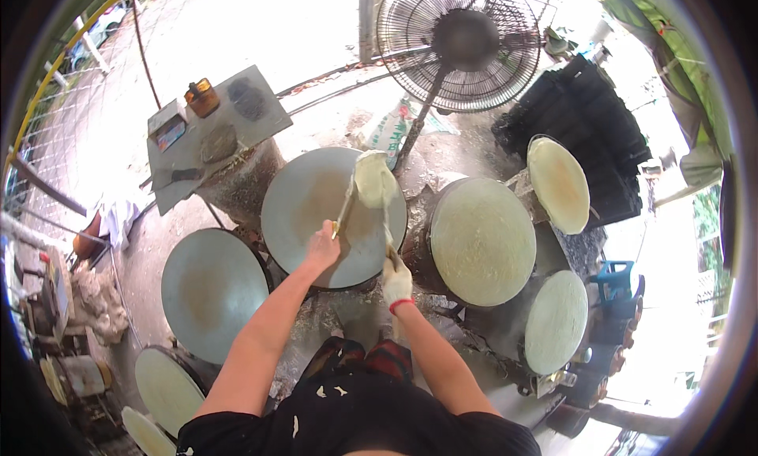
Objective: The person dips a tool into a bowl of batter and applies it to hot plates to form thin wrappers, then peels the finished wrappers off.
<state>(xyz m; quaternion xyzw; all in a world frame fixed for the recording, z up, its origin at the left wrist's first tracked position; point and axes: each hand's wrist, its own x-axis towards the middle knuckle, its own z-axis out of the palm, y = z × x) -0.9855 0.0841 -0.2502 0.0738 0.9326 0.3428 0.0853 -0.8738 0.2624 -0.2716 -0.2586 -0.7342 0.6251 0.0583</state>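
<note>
My bare left hand [322, 247] is closed on the handle of a long, thin scraper [347, 197]. My right hand [397, 284], in a pale work glove with a red band at the wrist, grips a long thin-handled tool [386, 225]. A pale lump of wet dough or batter [373, 180] hangs between the tools' far ends, hiding the head of the right one. Beneath is a large round griddle [296, 195], grey with a brown middle, with no layer spread on it.
Left stands another bare griddle [217, 290]. Pale sheets cover the griddles at right [483, 243] and lower right [557, 322]. A big fan [466, 41] stands ahead. A small table [260, 120] holds an amber jar [202, 98]. A blue stool [614, 278] is far right.
</note>
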